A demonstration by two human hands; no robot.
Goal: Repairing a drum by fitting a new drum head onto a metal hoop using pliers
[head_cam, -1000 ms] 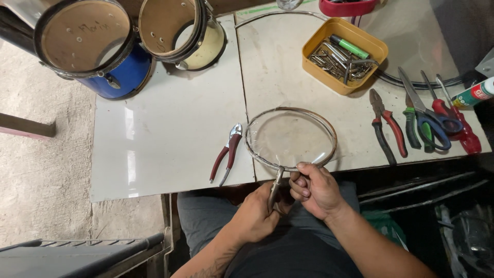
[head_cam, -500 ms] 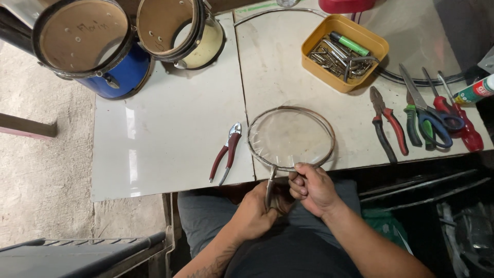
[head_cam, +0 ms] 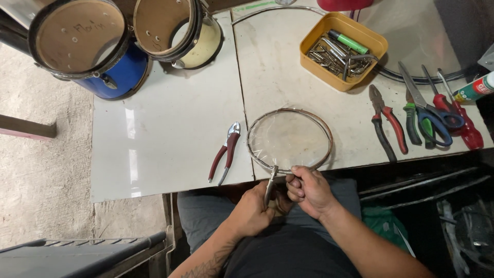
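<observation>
While the left hand (head_cam: 256, 209) squeezes small pliers (head_cam: 269, 186) on the round metal hoop (head_cam: 289, 139), the right hand (head_cam: 307, 189) grips the hoop's near edge at the counter (head_cam: 170, 139).

Person seen from above at the bottom centre of the frame; both forearms bare, no sleeves visible; no gloves, rings or watch on the left hand (head_cam: 256, 210) or right hand (head_cam: 309, 190); dark tattoo lines on the left forearm (head_cam: 211, 262), lower centre; dark grey shirt (head_cam: 288, 255) over the torso; grey trousers (head_cam: 198, 216) across the lap, below the hands.
</observation>
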